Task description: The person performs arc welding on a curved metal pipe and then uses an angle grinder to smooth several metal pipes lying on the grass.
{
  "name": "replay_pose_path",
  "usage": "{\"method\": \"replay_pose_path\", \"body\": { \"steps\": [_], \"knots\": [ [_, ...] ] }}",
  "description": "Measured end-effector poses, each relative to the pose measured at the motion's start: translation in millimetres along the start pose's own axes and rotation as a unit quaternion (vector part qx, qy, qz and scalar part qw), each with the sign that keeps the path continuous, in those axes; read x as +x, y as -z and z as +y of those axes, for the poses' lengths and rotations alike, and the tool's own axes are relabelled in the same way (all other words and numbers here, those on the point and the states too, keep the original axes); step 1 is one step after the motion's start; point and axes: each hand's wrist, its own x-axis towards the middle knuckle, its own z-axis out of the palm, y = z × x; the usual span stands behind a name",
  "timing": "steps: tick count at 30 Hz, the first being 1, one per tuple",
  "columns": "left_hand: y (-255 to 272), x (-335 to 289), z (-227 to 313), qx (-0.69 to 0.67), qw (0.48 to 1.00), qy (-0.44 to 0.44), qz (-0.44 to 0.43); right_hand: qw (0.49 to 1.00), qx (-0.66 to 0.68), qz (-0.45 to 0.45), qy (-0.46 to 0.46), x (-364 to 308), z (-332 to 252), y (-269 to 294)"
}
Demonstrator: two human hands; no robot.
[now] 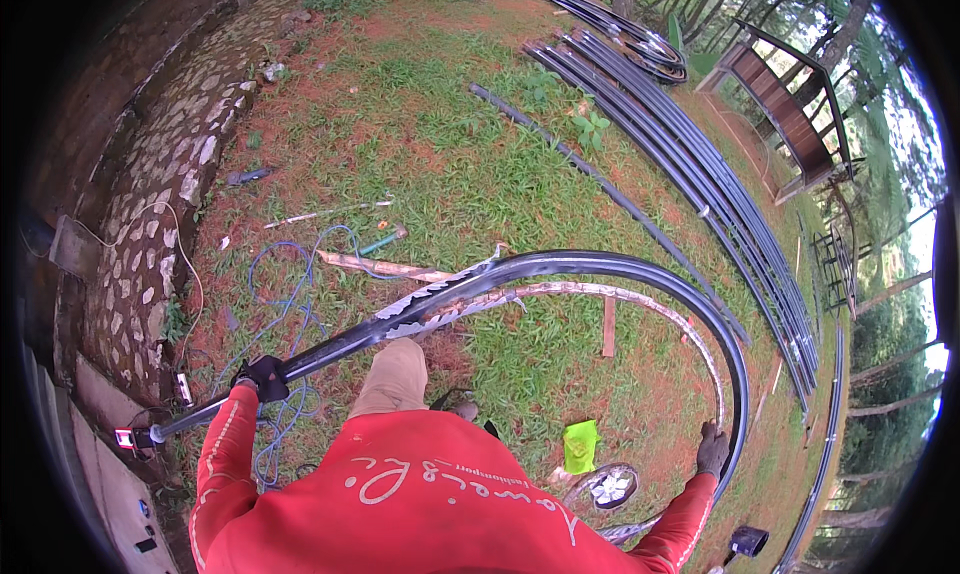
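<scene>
A long black pipe (595,263) runs from the lower left and bends in a wide arc to the right. My left hand (265,376), in a dark glove, is closed round its straight left part. Torn whitish wrapping (420,314) clings to the pipe near the middle. Inside the bend curves a thin pale, rust-marked strip (640,295). My right hand (712,449), in a grey glove, is closed at the strip's lower right end, right beside the pipe. A small red and white device (125,438) sits by the pipe's left end.
Blue cord (290,299) lies tangled near a teal-handled tool (380,242) and a wooden stick (385,265). A lime-green bag (580,446) and a round basket (632,487) stand near my right arm. Black pipes (690,139) lie bundled beyond; a stone wall (145,244) borders the left.
</scene>
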Motion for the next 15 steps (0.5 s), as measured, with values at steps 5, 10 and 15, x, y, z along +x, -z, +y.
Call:
{"method": "replay_pose_path", "body": {
  "steps": [5, 10, 15],
  "knots": [
    [-43.0, 4.8, -7.1, -0.152, 0.987, 0.019, 0.045, 0.995, -0.009, -0.006, 0.096, 98.5, -145.4, 13.5],
    [-69.1, 20.2, -49.7, -0.241, 0.965, 0.087, 0.061, 0.976, 0.02, -0.019, 0.217, 175.2, -301.3, -25.4],
    [-40.9, 59.6, -13.0, -0.312, 0.94, 0.136, -0.02, 0.963, 0.001, -0.033, 0.268, 192.4, -483.9, -26.1]
  ]
}}
